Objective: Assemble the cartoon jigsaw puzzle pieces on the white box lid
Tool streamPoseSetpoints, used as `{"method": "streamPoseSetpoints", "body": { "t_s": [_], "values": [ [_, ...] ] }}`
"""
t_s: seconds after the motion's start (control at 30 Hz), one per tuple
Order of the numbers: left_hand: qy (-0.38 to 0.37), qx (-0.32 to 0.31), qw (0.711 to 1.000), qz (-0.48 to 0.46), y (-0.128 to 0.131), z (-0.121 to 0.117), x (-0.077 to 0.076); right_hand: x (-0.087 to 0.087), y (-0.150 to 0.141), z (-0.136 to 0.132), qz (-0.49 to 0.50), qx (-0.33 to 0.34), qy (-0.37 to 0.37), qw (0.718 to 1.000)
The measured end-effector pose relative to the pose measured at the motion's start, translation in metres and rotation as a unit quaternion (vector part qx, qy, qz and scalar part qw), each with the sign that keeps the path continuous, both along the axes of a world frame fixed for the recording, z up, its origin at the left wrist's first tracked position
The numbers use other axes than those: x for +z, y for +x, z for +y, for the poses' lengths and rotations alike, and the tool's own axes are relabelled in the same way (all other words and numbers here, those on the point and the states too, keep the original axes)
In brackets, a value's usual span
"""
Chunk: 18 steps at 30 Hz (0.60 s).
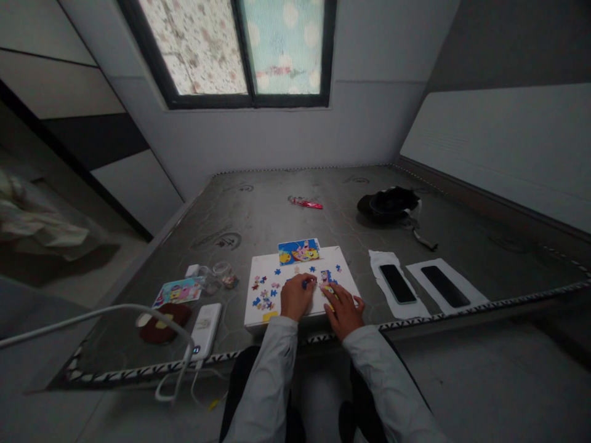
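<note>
On a white box (258,314), jigsaw puzzle pieces (264,300) lie scattered, mostly toward the left. My left hand (295,298) is over the middle of the box, its fingertips pinched on a small dark blue puzzle piece (305,284). To its right, my right hand (344,311) rests with fingers apart, the fingertips touching a small cluster of joined pieces (325,277). Part of that cluster is hidden under the fingers. A bright cartoon picture card (298,251) leans at the far edge of the box.
Left of the box are clear plastic containers (225,275), another picture card (179,291), a brown round object (165,323) and a white power bank (206,331) with cables. Rightward lie a phone (398,283), a second dark slab (444,286) and a cap (388,204). A red packet (307,203) lies farther back.
</note>
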<state>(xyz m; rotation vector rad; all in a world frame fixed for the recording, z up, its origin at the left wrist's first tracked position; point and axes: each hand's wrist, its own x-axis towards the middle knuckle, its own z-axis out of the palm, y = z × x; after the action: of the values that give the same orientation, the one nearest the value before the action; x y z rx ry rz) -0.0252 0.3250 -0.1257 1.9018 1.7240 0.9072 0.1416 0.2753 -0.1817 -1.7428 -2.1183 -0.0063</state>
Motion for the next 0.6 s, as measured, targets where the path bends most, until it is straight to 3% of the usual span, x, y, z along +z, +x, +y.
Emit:
{"method": "streamPoseSetpoints", "body": {
  "t_s": [0.4,0.6],
  "values": [
    [-0.044,0.016,0.999,0.003,0.0066,-0.0009,0.0013,-0.0031,0.0006,0.0004,-0.015,-0.007,0.006,1.000],
    [-0.004,0.015,1.000,-0.004,0.0066,0.0001,-0.0009,-0.0038,0.0003,0.0004,-0.019,-0.006,0.010,1.000]
  ]
}}
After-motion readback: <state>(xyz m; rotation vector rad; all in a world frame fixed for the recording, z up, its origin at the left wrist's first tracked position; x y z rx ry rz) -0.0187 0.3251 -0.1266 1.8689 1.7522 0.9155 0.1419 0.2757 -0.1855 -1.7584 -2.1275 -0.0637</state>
